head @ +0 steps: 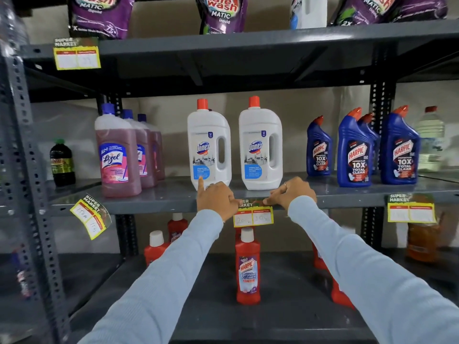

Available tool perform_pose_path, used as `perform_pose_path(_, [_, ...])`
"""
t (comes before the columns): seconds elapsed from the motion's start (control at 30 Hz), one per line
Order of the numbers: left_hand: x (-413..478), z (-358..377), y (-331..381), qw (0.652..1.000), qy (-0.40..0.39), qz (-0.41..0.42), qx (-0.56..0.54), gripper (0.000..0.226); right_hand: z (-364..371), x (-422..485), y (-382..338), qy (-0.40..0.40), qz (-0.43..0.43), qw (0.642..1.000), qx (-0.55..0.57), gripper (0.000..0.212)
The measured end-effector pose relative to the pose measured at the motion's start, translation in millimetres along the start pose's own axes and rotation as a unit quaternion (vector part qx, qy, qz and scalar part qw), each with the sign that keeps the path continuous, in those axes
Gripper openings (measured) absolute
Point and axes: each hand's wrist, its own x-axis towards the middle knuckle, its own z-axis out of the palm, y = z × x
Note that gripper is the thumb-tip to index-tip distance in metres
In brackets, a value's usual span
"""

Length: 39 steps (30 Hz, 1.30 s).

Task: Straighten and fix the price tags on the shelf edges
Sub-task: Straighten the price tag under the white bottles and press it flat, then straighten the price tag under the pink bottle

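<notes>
A yellow-bordered price tag (pixel 253 216) hangs level on the front edge of the middle shelf (pixel 154 204), below two white Domex bottles. My left hand (pixel 217 197) pinches its top left corner, one finger pointing up. My right hand (pixel 290 192) presses its top right corner against the shelf edge. A second tag (pixel 90 216) at the left end of the same shelf hangs crooked, tilted clockwise. A third tag (pixel 411 209) hangs at the right end, and another tag (pixel 77 54) sits on the upper shelf's edge at the left.
Pink Lizol bottles (pixel 116 155), Domex bottles (pixel 210 145) and blue Harpic bottles (pixel 354 150) stand on the middle shelf. Red Harpic bottles (pixel 248 266) stand on the lower shelf under my arms. Purple detergent pouches (pixel 222 13) fill the top shelf. A perforated grey upright (pixel 32 170) stands at the left.
</notes>
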Motion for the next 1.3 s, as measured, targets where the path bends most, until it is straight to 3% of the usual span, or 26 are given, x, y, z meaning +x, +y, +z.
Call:
perform_pose_path(0.17, [2, -2, -3, 0.996, 0.001, -0.040, -0.077, 0.036, -3, 6, 5, 0.008, -0.031, 0.999, -0.032, 0.035])
perform_pose_path(0.33, [2, -15, 0, 0.984, -0.055, -0.053, -0.164, 0.042, -4, 2, 6, 0.003, -0.049, 0.999, -0.007, 0.030])
perform_pose_path(0.47, [3, -29, -13, 0.983, -0.104, -0.004, -0.154, 0.017, -9, -4, 18, 0.013, -0.067, 0.997, 0.046, 0.024])
perform_pose_path(0.6, [-11, -44, -50, 0.970, -0.170, 0.076, -0.158, 0.029, -2, -22, 22, 0.100, -0.108, 0.988, 0.044, 0.029])
perform_pose_path(0.7, [-16, -66, -97, 0.972, -0.178, 0.113, -0.106, 0.010, 21, -44, -2, 0.101, -0.162, 0.981, 0.045, 0.038])
perform_pose_path(0.83, [-3, -109, -179, 0.971, -0.202, 0.123, 0.046, 0.026, 77, -68, -66, 0.046, -0.290, 0.956, 0.014, 0.030])
perform_pose_path(0.9, [3, -129, -219, 0.963, -0.211, 0.110, 0.123, 0.028, 110, -81, -104, 0.019, -0.315, 0.949, 0.000, 0.022])
perform_pose_path(0.97, [5, -146, -259, 0.956, -0.213, 0.106, 0.174, 0.029, 148, -94, -148, -0.004, -0.302, 0.953, -0.031, 0.022])
perform_pose_path(1.13, [8, -165, -334, 0.946, -0.218, 0.112, 0.212, 0.031, 244, -107, -230, -0.081, -0.227, 0.942, -0.234, 0.072])
perform_pose_path(1.3, [17, -147, -349, 0.935, -0.252, 0.152, 0.197, 0.034, 298, -108, -256, -0.066, -0.126, 0.966, -0.215, 0.060])
